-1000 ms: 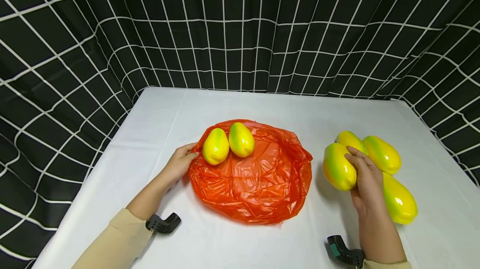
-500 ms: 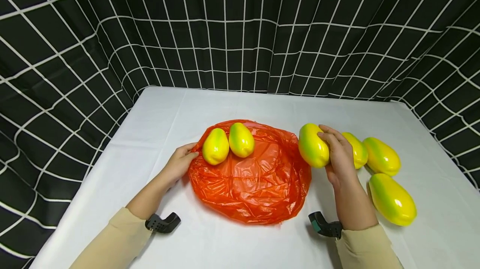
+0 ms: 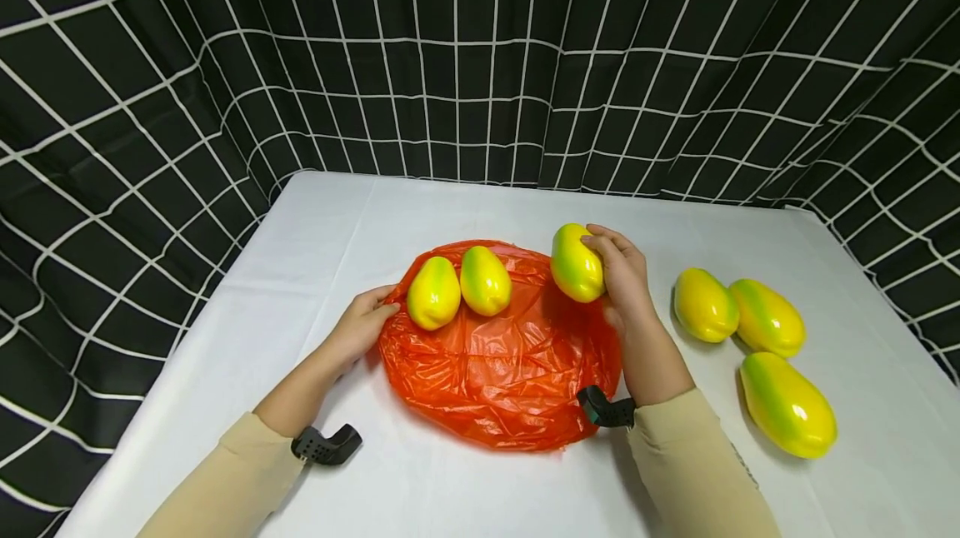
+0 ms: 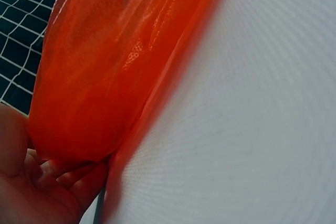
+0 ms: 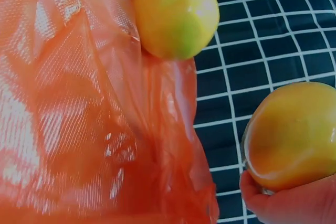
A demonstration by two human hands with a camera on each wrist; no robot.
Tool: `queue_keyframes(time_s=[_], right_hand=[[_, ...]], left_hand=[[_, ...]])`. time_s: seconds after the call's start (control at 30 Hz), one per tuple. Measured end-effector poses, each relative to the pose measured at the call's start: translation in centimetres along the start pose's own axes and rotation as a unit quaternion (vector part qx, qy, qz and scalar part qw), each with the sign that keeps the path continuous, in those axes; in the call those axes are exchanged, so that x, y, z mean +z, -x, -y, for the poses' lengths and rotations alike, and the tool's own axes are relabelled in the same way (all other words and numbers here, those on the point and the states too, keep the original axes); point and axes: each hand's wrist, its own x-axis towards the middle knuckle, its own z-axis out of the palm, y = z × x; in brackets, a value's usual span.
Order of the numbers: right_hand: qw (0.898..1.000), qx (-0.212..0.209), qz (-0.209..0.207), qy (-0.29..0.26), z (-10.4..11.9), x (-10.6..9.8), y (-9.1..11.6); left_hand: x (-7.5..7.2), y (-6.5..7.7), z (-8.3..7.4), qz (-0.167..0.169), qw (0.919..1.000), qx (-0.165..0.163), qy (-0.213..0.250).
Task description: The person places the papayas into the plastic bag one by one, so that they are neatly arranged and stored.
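Yellow fruit (image 3: 574, 265) in curled right hand (image 3: 624, 273)

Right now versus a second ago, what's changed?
The right hand has carried its yellow-green fruit left and farther from the person, from beside the three loose fruits to over the far right part of the red bag. Nothing newly gripped or released. Unchanged: left hand holding the bag's left edge, two fruits on it.
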Motion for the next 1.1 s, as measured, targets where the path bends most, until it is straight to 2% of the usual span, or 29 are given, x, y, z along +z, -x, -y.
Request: queue_keyframes(time_s=[0.23,0.5,1.1], right_hand=[[0.999,0.001,0.017,0.05,-1.2,1.8,-1.4],[0.987,-0.024,0.038,0.153,-2.6,3.2,-2.2],[0.981,-0.012,0.054,0.184,-3.8,4.0,-2.5]], left_hand=[[0.1,0.0,0.0,0.003,1.0,-0.001,-0.001],[0.1,-0.1,-0.1,0.001,1.0,-0.002,0.001],[0.1,-0.1,0.0,0.0,1.0,-0.002,0.006]])
